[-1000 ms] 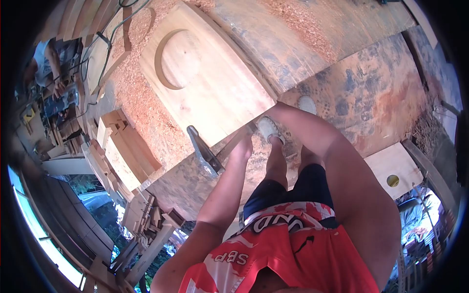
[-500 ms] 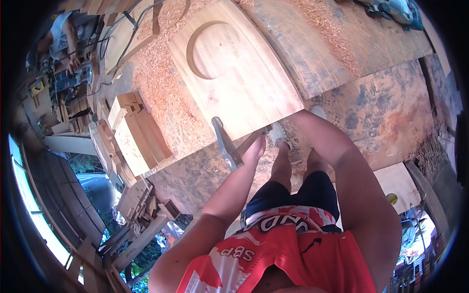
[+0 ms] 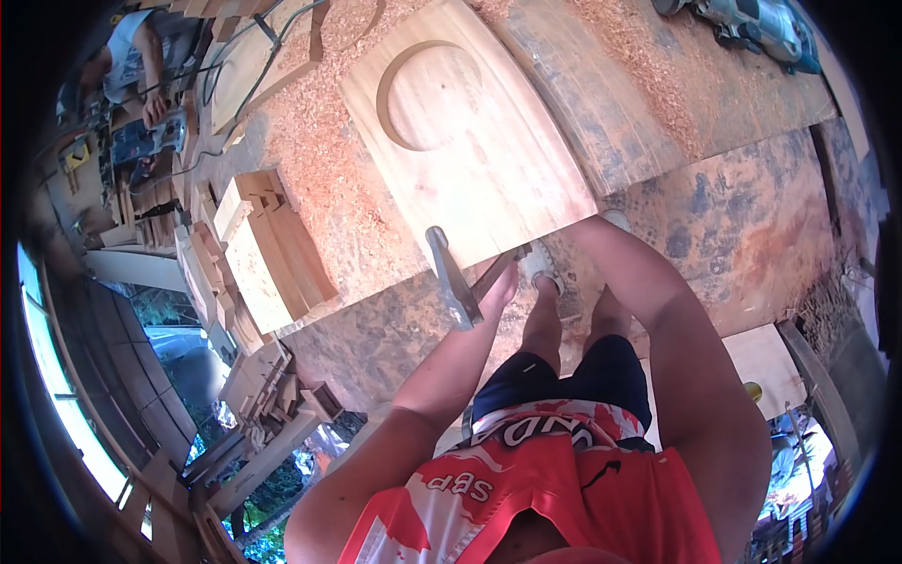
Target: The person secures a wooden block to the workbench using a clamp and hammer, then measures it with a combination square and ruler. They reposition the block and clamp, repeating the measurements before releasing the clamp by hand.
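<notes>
1. While the board (image 3: 498,160) is lying on the desk (image 3: 752,108), a loose clamp (image 3: 455,284) could be letting it shift.
2. Left hand (image 3: 505,283) is partly hiding, right hand wholly; I cannot tell their grip.

Workbench (image 3: 620,132) strewn with shavings (image 3: 310,141); dark panels (image 3: 132,367) beside bright daylight strip (image 3: 47,348); greenery (image 3: 164,308) outside.

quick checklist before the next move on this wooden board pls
1. Clamp at the board's near left corner: ok
2. Clamp tightened: cannot tell, the board hides its underside
3. Left hand at the clamp: ok, though its fingers are hidden
4. Right hand's hold: cannot tell, hidden at the board's edge
5. Power tool apart from the board: ok
6. Shavings swept away: not ok, they lie beside the board
</notes>
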Demonstrator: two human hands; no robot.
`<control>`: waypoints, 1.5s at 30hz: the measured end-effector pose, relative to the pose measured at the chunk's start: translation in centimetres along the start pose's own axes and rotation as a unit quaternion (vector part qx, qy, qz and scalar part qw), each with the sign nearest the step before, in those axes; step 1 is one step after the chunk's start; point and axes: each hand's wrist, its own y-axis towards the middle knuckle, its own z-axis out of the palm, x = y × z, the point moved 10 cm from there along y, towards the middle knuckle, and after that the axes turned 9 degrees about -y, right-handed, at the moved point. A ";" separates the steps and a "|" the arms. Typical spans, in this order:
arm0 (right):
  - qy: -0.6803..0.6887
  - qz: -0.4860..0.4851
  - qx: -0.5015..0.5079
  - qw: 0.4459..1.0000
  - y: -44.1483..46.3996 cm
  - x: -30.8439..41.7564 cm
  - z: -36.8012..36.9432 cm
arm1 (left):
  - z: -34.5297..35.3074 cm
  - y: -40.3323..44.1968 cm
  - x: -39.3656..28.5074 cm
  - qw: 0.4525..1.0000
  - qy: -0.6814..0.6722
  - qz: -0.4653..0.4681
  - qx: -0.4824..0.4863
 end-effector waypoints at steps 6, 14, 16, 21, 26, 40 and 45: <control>0.002 -0.003 -0.010 1.000 0.0 0.2 -0.2 | 0.6 0.0 -0.4 1.000 -0.009 0.011 0.015; 0.012 -0.021 -0.047 0.999 0.9 0.8 0.6 | 1.0 0.0 -0.9 0.999 0.015 0.025 0.035; 0.011 -0.025 -0.059 0.998 1.1 0.8 0.5 | 1.1 -0.1 -0.9 0.999 0.014 0.019 0.027; 0.014 -0.025 -0.074 0.997 0.5 0.7 0.1 | 1.0 -0.1 -0.8 0.999 0.015 0.014 0.026; 0.011 -0.032 -0.102 0.994 0.6 1.2 0.1 | 1.4 -0.3 -1.0 0.998 0.024 0.027 0.045; 0.116 0.048 -0.043 0.991 0.2 0.2 1.4 | 0.7 0.2 -0.8 1.000 0.015 0.001 0.026; 0.165 0.057 -0.066 0.982 0.8 -0.8 2.8 | 0.4 0.4 -0.7 1.000 0.021 0.000 0.022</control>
